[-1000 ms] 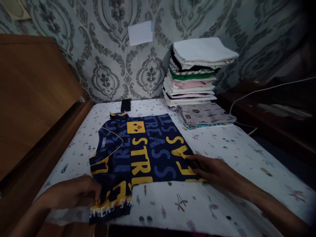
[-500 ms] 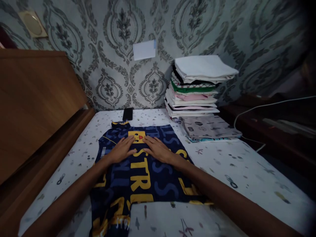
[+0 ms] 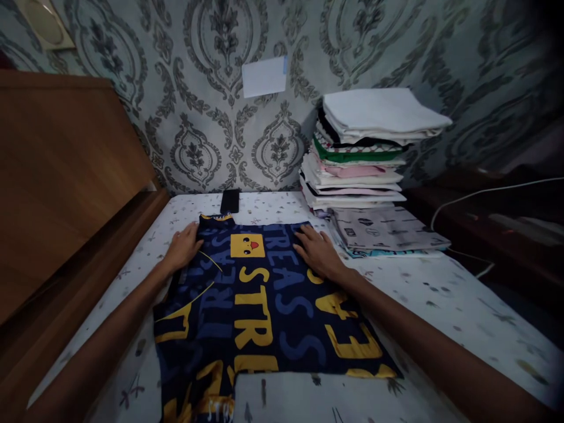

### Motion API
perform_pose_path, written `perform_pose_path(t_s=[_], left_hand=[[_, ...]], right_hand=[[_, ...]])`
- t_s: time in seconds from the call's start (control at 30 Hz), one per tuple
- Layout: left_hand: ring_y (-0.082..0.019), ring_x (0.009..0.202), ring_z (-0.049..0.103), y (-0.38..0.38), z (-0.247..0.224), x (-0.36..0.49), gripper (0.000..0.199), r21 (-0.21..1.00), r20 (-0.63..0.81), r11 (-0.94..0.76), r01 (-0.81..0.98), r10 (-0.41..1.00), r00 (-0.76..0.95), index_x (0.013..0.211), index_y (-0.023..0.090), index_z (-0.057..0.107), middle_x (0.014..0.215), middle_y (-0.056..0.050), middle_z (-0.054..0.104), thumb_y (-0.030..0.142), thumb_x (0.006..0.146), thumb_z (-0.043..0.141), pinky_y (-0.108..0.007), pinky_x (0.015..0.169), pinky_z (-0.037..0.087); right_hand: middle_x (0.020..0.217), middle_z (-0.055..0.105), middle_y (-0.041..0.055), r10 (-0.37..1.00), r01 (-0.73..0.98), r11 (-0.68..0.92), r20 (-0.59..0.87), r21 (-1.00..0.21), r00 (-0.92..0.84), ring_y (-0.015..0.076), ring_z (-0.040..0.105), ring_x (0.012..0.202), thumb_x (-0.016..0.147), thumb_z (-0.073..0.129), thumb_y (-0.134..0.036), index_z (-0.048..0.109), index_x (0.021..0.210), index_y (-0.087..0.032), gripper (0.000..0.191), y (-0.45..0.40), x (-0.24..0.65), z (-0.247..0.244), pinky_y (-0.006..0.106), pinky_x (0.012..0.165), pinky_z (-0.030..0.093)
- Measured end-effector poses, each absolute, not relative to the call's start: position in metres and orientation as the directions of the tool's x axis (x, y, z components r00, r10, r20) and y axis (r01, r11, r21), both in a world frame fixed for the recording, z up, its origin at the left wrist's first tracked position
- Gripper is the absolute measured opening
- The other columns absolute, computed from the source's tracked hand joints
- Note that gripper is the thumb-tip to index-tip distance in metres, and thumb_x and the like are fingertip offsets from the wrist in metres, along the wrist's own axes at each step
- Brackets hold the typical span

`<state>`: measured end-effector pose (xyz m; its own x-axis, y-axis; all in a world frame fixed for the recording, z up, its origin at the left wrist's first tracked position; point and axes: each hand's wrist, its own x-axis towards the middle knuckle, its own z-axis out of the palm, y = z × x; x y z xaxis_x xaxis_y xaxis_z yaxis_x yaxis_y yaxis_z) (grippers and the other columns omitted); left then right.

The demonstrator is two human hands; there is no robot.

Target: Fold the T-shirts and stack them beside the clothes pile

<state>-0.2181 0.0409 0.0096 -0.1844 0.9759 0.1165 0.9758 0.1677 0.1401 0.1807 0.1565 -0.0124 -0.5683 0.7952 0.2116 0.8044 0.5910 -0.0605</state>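
Note:
A navy blue shirt (image 3: 220,317) with yellow and blue lettering and a yellow face patch lies spread sideways on the white patterned sheet (image 3: 418,317). At its far left edge, near a yellow-trimmed sleeve end, my left hand (image 3: 181,249) touches the cloth with fingers stretched forward. My right hand (image 3: 319,252) rests flat over the shirt's far right edge, fingers apart. Between my hands the patch and the letters show in full. Neither hand grips the fabric.
A tall stack of folded clothes (image 3: 352,170) stands at the back right, with folded grey cloth (image 3: 388,228) before it. A black phone (image 3: 230,201) lies near the wall. A wooden panel (image 3: 74,176) borders the left; a white cable (image 3: 476,195) runs at right.
My hands have slid apart from the patch in the middle, the left to the left edge and the right to the right edge. The shirt's lower right part now lies spread wider.

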Motion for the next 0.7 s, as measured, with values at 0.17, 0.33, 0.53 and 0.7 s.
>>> perform_pose_path(t_s=[0.17,0.33,0.53,0.7], left_hand=[[-0.035,0.13,0.051,0.083,0.034,-0.202,0.044,0.421,0.153,0.371,0.828,0.87,-0.468,0.127,0.013,0.054,0.134,-0.021,0.06,0.039,0.092,0.049,-0.045,0.101,0.043],[-0.032,0.078,0.067,0.125,0.052,-0.226,0.028,0.565,-0.036,0.486,0.667,0.822,-0.568,0.072,0.016,0.061,0.066,-0.011,0.066,0.043,0.079,0.065,-0.033,0.063,0.044],[-0.015,0.057,0.054,0.115,0.062,-0.224,0.024,0.779,-0.056,0.341,0.527,0.874,-0.483,0.064,0.019,0.052,0.057,0.002,0.057,0.031,0.06,0.073,-0.023,0.051,0.033],[-0.013,0.062,0.053,0.081,0.079,-0.215,0.028,0.866,0.025,0.177,0.468,0.919,-0.394,0.072,0.02,0.053,0.071,0.0,0.064,0.037,0.06,0.071,-0.02,0.051,0.032]], right_hand=[[0.147,0.052,0.0175,0.754,0.762,0.645,0.205,-0.052,-0.624,0.0301,0.043,0.139,0.096,0.038,-0.018,0.057,0.136,-0.014,0.044,0.179,0.16,0.0,0.049,0.112,0.035],[0.14,0.058,0.0175,0.814,0.814,0.579,0.086,-0.045,-0.574,0.0289,0.054,0.127,0.087,0.04,-0.004,0.047,0.146,-0.015,0.06,0.216,0.161,0.006,0.041,0.099,0.044],[0.107,0.071,0.0148,0.797,0.798,0.602,0.046,0.025,-0.602,0.0261,0.064,0.1,0.083,0.058,-0.017,0.069,0.113,-0.014,0.032,0.244,0.166,0.017,0.03,0.082,0.045],[0.1,0.07,0.0114,0.786,0.789,0.614,0.079,0.02,-0.614,0.024,0.063,0.098,0.08,0.059,-0.017,0.069,0.093,-0.016,0.017,0.24,0.171,0.026,0.028,0.077,0.042]])
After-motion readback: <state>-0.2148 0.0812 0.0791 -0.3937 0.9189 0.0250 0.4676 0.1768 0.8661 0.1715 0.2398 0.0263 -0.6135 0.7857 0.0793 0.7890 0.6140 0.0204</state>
